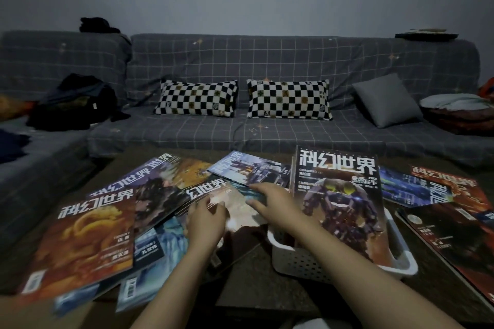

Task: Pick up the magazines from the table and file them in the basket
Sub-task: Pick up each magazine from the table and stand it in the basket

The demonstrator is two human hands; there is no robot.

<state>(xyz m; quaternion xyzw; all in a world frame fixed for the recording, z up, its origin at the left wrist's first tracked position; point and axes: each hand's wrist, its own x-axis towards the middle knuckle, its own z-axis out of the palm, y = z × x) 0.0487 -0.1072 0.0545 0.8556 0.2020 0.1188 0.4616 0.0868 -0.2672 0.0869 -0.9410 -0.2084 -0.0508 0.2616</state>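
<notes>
White "科幻世界" titles top the scattered magazines [149,211].

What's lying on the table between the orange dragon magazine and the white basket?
In the head view, overlapping magazines fill that stretch, and both hands, left hand and right hand, rest on the pale-covered magazine between the orange dragon magazine and the white basket.
</notes>
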